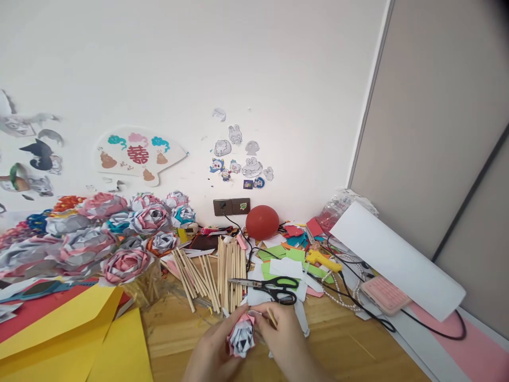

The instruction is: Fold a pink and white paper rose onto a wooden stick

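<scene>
At the near edge of the table, my left hand [212,342] is closed around a small folded paper flower [242,338], white and dark with pink edges. The fingers of my right hand [284,334] pinch at the flower's upper edge, close to my left fingertips. A short piece of wooden stick [272,317] juts out between the right fingers. Black-handled scissors [274,286] lie just beyond my hands, across a row of wooden sticks [226,265] and paper scraps.
Large paper flowers [127,265] crowd the left, behind yellow card [119,345]. A yellow glue gun [324,261] with a black cord, a red balloon [262,222], colored paper scraps [294,254], a pink calculator-like device [385,294] and rolled white paper [397,260] lie on the right.
</scene>
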`<state>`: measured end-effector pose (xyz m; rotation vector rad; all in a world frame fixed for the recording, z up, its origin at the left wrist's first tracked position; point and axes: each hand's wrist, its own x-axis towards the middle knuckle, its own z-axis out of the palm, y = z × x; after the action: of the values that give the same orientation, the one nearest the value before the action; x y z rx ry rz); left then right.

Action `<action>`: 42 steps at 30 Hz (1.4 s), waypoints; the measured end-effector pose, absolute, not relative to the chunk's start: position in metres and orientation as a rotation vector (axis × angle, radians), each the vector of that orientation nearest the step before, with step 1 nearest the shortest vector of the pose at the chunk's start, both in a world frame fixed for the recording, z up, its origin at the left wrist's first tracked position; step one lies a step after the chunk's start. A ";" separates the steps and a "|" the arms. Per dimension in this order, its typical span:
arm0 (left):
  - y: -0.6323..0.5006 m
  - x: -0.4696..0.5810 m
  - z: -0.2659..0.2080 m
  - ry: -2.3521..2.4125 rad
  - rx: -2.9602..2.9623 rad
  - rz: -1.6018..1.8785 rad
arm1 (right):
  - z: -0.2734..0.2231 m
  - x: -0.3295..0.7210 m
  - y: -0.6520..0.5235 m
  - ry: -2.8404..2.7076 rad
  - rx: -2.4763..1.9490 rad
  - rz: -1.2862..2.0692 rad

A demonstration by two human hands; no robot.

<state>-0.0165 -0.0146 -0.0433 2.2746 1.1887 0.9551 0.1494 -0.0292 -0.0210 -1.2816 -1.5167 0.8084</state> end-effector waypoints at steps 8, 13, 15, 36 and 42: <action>-0.014 -0.019 -0.044 1.279 2.098 1.023 | -0.010 0.153 -0.041 -1.698 -1.123 0.865; -0.011 -0.018 -0.051 1.187 1.905 1.014 | -0.012 0.156 -0.036 -1.567 -1.089 1.014; -0.010 -0.018 -0.054 1.179 1.862 1.030 | -0.011 0.153 -0.039 -1.677 -1.103 0.909; -0.018 -0.014 -0.045 1.211 1.909 1.198 | -0.020 0.150 -0.040 -2.014 -1.054 0.388; -0.023 -0.009 -0.037 1.196 1.911 1.196 | -0.018 0.150 -0.041 -2.001 -1.215 0.410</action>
<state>-0.0089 -0.0235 -0.0367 1.9110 1.1963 1.1964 0.1498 -0.0407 -0.0179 -1.2151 -2.0007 0.4103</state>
